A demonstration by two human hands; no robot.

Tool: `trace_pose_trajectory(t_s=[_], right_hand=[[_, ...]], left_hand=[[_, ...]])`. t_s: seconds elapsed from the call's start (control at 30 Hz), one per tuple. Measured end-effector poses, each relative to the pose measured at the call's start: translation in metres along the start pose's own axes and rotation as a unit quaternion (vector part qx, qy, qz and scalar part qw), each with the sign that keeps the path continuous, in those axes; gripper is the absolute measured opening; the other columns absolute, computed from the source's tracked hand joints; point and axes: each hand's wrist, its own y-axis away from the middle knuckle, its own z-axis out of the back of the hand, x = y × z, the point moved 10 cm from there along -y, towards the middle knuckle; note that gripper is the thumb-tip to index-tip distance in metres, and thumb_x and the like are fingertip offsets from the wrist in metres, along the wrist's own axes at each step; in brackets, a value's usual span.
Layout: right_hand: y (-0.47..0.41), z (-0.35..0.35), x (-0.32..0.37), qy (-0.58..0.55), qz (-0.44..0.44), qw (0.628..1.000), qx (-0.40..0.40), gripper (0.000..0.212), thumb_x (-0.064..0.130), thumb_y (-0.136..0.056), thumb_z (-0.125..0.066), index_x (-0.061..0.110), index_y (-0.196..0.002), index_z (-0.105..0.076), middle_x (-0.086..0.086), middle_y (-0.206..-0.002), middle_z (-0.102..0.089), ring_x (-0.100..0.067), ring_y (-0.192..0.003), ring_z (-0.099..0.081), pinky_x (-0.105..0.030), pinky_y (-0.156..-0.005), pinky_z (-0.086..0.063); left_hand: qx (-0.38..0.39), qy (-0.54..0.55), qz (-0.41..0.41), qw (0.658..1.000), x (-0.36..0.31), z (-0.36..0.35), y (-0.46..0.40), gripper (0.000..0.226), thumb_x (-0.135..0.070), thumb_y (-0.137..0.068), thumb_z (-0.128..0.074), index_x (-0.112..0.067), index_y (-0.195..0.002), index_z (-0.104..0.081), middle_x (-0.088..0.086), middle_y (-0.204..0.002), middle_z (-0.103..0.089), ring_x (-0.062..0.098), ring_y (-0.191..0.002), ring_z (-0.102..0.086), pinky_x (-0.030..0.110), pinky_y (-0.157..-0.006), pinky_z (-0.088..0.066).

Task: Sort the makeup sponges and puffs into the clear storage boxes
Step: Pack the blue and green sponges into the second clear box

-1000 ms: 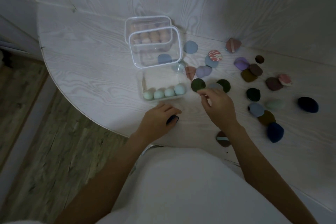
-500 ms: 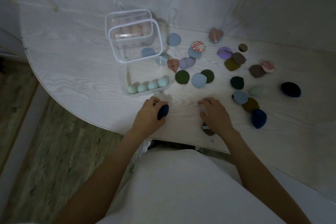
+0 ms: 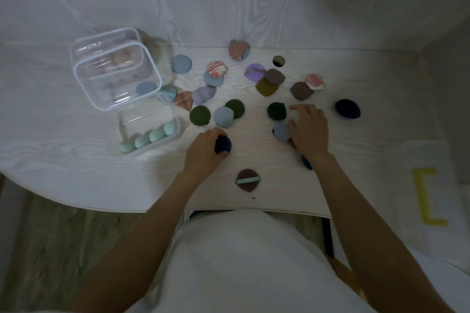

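Both hands are low over the white table (image 3: 76,165), working apart. Off to the far side of the left hand (image 3: 203,154) sit the clear storage boxes: a taller stacked one (image 3: 119,76) with peach sponges dimly visible inside, and nearer the hand a shallow open box (image 3: 150,132) holding a row of four mint sponges (image 3: 150,137). The left hand curls round a dark navy sponge (image 3: 223,145), egg-shaped and matte, as it did half a second ago, so that piece looks collected but not yet boxed. Between the hands, nearer the body, lies a brown puff (image 3: 248,180) with a pale blue strap. The right hand (image 3: 309,132) has left that puff and moved out into the scatter; its fingers lie spread over a light blue puff (image 3: 281,131), with a dark green sponge (image 3: 276,110) just beyond its fingertips, though whether it grips anything I cannot tell. That suggests it is gathering the next piece. Further right rests another navy sponge (image 3: 347,108), probably the mate of the one held. Most puffs remain loose.
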Motion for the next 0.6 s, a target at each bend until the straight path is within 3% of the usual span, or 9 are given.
trace_pose_trajectory(t_s=[0.13, 0.2, 0.3, 0.37, 0.47, 0.6], right_hand=[[-0.016, -0.016, -0.013, 0.025, 0.009, 0.998, 0.057, 0.044, 0.013, -0.088, -0.054, 0.016, -0.131, -0.049, -0.012, -0.136, -0.047, -0.032, -0.121, -0.04, -0.041, -0.097, -0.034], [-0.013, -0.021, -0.012, -0.017, 0.035, 0.997, 0.062, 0.044, 0.008, -0.087, -0.053, 0.011, -0.131, -0.05, -0.015, -0.14, -0.043, -0.032, -0.127, -0.037, -0.038, -0.102, -0.03], [0.003, 0.0, -0.013, -0.127, 0.05, 0.991, 0.01, 0.039, 0.0, -0.086, -0.054, 0.005, -0.124, -0.055, -0.017, -0.139, -0.045, -0.03, -0.126, -0.041, -0.027, -0.104, -0.027], [0.027, 0.02, -0.023, -0.128, 0.06, 0.989, -0.048, 0.032, 0.002, -0.084, -0.054, 0.003, -0.116, -0.06, -0.018, -0.128, -0.053, -0.031, -0.116, -0.047, -0.025, -0.101, -0.031], [0.07, 0.021, -0.053, -0.08, -0.017, 0.995, -0.049, 0.034, 0.015, -0.082, -0.066, 0.006, -0.114, -0.059, -0.018, -0.117, -0.054, -0.033, -0.103, -0.049, -0.044, -0.087, -0.045], [0.099, -0.014, -0.08, -0.123, -0.16, 0.978, 0.056, 0.056, 0.026, -0.077, -0.074, 0.012, -0.123, -0.046, -0.014, -0.117, -0.052, -0.028, -0.096, -0.055, -0.031, -0.067, -0.043]], left_hand=[[-0.009, -0.002, 0.007, 1.0, -0.001, -0.006, -0.002, 0.032, -0.015, -0.074, -0.073, -0.013, -0.103, -0.058, 0.007, -0.1, -0.063, 0.024, -0.089, -0.056, 0.03, -0.072, -0.043], [-0.015, -0.005, 0.008, 1.0, -0.004, -0.006, -0.003, 0.033, -0.014, -0.074, -0.073, -0.011, -0.102, -0.058, 0.008, -0.099, -0.063, 0.025, -0.088, -0.056, 0.029, -0.072, -0.041], [-0.021, -0.023, 0.0, 1.0, -0.008, -0.007, -0.004, 0.035, -0.014, -0.074, -0.073, -0.011, -0.106, -0.058, 0.009, -0.102, -0.063, 0.026, -0.09, -0.056, 0.029, -0.073, -0.04], [-0.028, -0.034, -0.025, 0.999, -0.015, -0.007, -0.002, 0.037, -0.014, -0.074, -0.073, -0.012, -0.109, -0.059, 0.009, -0.103, -0.063, 0.026, -0.09, -0.055, 0.029, -0.073, -0.041], [-0.031, -0.025, -0.077, 0.996, -0.029, -0.011, 0.003, 0.04, -0.014, -0.075, -0.073, -0.012, -0.113, -0.06, 0.01, -0.105, -0.063, 0.027, -0.092, -0.054, 0.028, -0.077, -0.041], [-0.034, -0.003, -0.098, 0.995, -0.034, -0.014, 0.006, 0.042, -0.01, -0.075, -0.073, -0.012, -0.115, -0.061, 0.012, -0.109, -0.062, 0.029, -0.096, -0.053, 0.04, -0.08, -0.05]])
